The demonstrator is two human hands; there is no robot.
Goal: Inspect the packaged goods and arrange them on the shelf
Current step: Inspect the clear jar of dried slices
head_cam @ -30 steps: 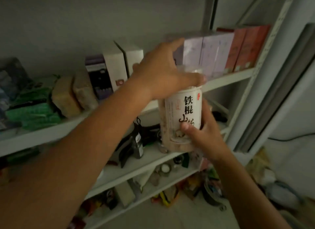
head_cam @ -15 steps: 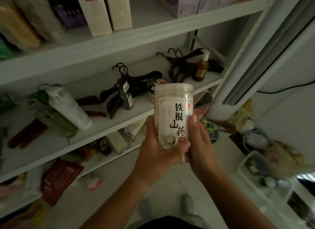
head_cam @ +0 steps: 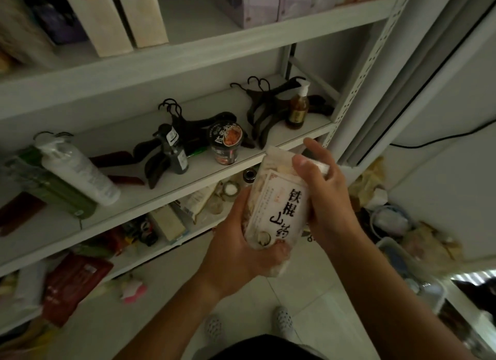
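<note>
A clear plastic jar (head_cam: 279,206) with a white label in black Chinese characters hangs in front of me, tilted with its top to the upper right. My left hand (head_cam: 239,241) grips its bottom from below and the left. My right hand (head_cam: 327,196) holds its upper right side, thumb over the lid end. The jar is below the edge of the white middle shelf (head_cam: 161,196), in front of the rack.
The middle shelf carries black hangers (head_cam: 182,139), a round snack cup (head_cam: 225,142), a brown pump bottle (head_cam: 298,107), a white bottle (head_cam: 77,169) and a green box (head_cam: 53,190). Cream boxes (head_cam: 118,13) stand on the upper shelf. Packets crowd the lower shelves; a bin (head_cam: 410,268) sits at right.
The jar came down from the upper shelf level to chest height. It has tilted to the right, and my right hand slid up toward its lid.
</note>
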